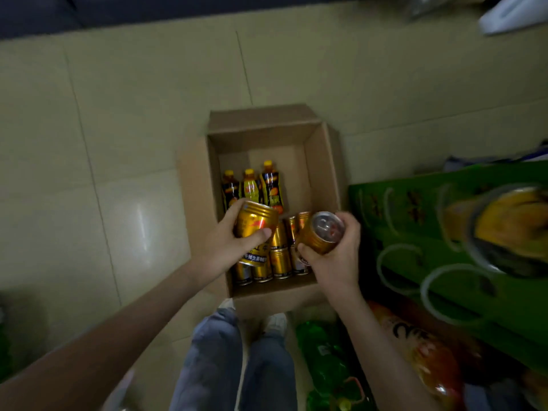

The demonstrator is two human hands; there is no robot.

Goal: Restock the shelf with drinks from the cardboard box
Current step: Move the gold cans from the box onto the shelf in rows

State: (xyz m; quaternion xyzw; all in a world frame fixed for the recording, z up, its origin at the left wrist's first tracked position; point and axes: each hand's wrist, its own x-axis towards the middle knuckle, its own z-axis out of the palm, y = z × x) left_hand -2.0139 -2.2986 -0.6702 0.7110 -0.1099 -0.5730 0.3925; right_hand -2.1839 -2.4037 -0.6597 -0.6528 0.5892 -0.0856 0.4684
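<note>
Seen from my remote station: a pale tiled floor fills the head camera's view, with a green display shelf with white ring holders running down the right side. A blurred gold can sits on the shelf's far end. Between them, an open brown cardboard box stands on the floor, just ahead of a person's blue-jeaned legs.

Inside the box, three dark plastic bottles with yellow caps lie side by side at the left. A cluster of short gold metal cans fills the near end.

Above the box, the left hand is wrapped around one gold can with a red mark and a blue label band. The right hand clasps a second gold can, its silver pull-tab top tilted toward the camera. I cannot read the white lettering on the blue band, and no brand name is legible.
</note>
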